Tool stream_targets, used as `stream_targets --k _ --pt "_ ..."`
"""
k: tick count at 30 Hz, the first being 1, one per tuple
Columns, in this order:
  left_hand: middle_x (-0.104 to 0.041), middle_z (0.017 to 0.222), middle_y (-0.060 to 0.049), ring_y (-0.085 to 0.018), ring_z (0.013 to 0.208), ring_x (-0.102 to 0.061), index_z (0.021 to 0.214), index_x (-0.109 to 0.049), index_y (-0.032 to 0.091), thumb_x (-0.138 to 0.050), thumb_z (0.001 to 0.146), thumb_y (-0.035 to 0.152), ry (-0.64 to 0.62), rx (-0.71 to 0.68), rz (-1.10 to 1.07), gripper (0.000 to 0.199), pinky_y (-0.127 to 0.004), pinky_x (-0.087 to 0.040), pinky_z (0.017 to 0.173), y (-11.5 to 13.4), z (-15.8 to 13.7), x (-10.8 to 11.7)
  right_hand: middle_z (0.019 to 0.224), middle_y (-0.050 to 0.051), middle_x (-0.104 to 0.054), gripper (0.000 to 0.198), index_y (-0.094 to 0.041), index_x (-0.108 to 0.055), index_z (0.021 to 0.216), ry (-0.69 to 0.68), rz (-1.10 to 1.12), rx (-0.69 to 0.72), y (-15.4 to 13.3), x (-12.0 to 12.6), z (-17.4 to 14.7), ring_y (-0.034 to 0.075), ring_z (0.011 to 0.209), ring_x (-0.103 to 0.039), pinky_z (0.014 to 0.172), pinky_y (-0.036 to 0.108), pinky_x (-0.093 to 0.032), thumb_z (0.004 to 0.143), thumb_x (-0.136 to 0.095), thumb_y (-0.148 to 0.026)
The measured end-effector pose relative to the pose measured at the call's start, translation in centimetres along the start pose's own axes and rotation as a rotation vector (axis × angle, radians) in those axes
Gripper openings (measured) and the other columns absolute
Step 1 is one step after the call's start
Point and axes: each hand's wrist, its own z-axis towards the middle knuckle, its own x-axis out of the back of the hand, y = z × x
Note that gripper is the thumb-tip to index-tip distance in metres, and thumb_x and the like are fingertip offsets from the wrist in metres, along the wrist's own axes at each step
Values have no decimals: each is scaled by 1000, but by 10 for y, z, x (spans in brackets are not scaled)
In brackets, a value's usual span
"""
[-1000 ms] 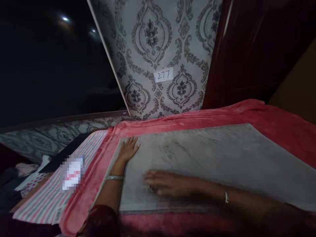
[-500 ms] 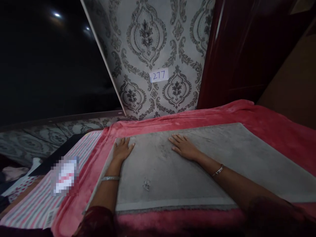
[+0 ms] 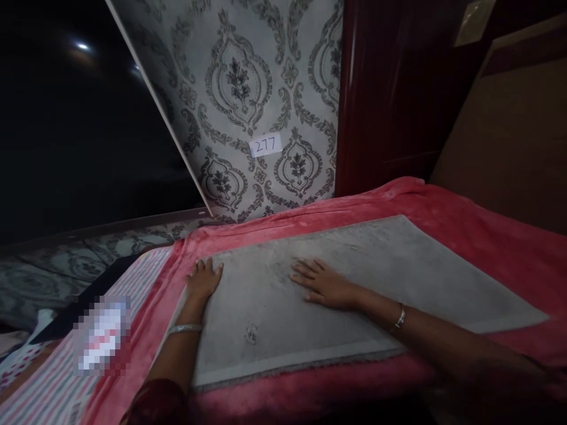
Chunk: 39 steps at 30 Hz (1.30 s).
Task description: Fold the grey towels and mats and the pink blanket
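While resting palm-down on the gray cloth, apparently at the step of smoothing it flat. Placing the left hand at the far left corner, with fingers spread and nothing pinched; placing the right hand nearer the middle, likewise with fingers spread and nothing gripped, by a darker, rumpled-looking patch. Impossible to tell the force under either palm, or to tell creases from brushed pile there. Look for the gray cloth on top of the pink blanket, opened out broadly, with a lighter band along the near edge and, to the left, just beyond a strip of blanket, the striped cloth. Judging from that lie, probably well along with the flattening. For the next move, likely best to anchor the corner with the left hand and sweep the right hand outward across the patch, pressing gently so as not to drag the gray cloth askew or bunch the blanket underneath.
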Motion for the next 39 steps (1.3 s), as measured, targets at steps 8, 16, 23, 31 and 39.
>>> stream_targets --k 8,16,23,31,39 --pt "-69 122 -25 -41 122 -60 126 -65 8 -42 94 46 99 -213 -25 54 -58 -43 102 26 8 31 164 6 -30 65 -29 -39 156 19 317 135 -1 7 -51 24 153 -20 125 47 -15 101 -37 -62" --pt "-29 165 -11 -24 153 -26 156 -35 21 -40 100 38 -144 -869 -152 59 -49 -22 124 203 -13 36 166 8 -21 66 -28 -33 159 284 46 -202 100 31 -39 31 154 -14 123 56 -15 102 -33 -61" --pt "-25 167 -8 -29 154 -20 157 -34 27 -32 104 42 -105 -900 -160 56 -60 -14 123 246 -32 5 167 8 -20 64 -32 -30 159 187 -91 -231 105 11 -44 33 154 -15 121 61 -13 102 -36 -61" --pt "-26 167 -7 -29 155 -20 158 -33 29 -31 104 47 -86 -913 -167 57 -60 -16 123 243 -31 4 168 5 -16 66 -35 -32 158 93 16 -45 74 9 -68 33 155 -5 121 62 -6 99 -44 -62" --pt "-26 166 -8 -30 154 -20 158 -33 29 -36 101 55 -70 -920 -166 62 -60 -16 123 242 -32 5 168 4 -17 64 -37 -30 158 -70 260 39 -6 9 -132 30 155 0 122 61 0 100 -48 -55"
